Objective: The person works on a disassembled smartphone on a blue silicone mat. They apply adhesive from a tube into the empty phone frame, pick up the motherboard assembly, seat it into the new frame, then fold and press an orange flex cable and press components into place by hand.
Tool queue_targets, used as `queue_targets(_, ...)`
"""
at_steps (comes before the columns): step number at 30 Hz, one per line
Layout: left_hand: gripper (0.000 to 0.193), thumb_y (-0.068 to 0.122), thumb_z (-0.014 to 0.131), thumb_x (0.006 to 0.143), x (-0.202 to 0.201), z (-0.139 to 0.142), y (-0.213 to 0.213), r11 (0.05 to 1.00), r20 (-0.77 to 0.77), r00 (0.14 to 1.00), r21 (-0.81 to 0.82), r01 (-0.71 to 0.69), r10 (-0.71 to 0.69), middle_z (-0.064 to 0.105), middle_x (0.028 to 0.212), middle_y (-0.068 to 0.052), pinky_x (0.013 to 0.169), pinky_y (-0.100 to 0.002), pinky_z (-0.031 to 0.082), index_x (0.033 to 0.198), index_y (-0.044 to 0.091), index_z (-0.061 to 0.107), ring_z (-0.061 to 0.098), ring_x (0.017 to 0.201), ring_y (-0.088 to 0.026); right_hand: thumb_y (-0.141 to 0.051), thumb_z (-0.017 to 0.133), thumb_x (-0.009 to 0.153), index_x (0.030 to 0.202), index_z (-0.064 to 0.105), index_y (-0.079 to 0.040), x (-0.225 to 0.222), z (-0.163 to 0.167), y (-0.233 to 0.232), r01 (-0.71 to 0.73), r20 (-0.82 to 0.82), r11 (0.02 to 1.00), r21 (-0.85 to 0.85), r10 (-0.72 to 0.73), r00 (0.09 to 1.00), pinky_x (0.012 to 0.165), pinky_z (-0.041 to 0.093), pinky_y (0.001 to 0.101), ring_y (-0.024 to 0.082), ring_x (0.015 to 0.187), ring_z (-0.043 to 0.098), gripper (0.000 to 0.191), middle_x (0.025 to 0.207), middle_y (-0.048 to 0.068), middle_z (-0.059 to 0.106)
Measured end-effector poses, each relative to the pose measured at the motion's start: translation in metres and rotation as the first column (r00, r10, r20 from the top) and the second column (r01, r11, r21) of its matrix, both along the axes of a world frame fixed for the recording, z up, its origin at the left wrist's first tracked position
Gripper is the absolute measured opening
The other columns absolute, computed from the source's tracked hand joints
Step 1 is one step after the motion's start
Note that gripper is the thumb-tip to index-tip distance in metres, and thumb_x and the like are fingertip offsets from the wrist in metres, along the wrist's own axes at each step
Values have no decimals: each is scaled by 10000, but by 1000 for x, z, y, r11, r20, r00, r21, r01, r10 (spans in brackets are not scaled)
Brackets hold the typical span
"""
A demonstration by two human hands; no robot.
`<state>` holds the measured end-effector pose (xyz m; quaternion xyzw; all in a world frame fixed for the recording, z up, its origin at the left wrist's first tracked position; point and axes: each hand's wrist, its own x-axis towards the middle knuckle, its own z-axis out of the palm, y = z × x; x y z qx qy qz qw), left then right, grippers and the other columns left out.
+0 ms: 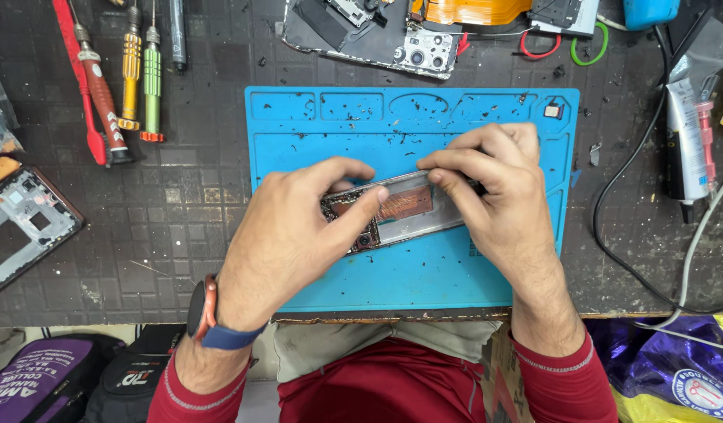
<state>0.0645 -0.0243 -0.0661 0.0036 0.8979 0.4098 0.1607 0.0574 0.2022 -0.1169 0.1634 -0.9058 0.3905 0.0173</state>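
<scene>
While it lies over the blue mat (424, 270), both hands (left (299, 227), right (495, 196)) grip the opened phone (404, 215).

Blue mat (424, 274); copper-brown phone interior (404, 205); red, yellow, green screwdrivers (130, 70).

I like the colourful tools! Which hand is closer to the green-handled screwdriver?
Left. The left hand grips the opened phone on the blue mat, on the side towards the green-handled screwdriver. The right hand holds the phone's far end, farther away.
</scene>
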Motion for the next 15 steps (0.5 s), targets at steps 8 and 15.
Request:
queue_targets(8,272,292,659,910,-17,-12,-4,993,146,982,42,113,-118,779,771,-64,569,-341,560,1094,128,774,749,622,-194,-129,805,906,1079,779,-183,-6,16,-13,2,-167,976,216,35,985,1040,322,495,353,1193,432,183,1271,48,620)
queue_targets(15,255,240,649,938,-16,-22,-15,979,201,974,192,67,-106,780,811,-37,575,-297,571,1112,77,738,740,636,-118,1,707,997,1273,695,-115,-65,15,7,2,-315,957,291,94,945,1045,308,487,382,1274,445,300,1306,123,576)
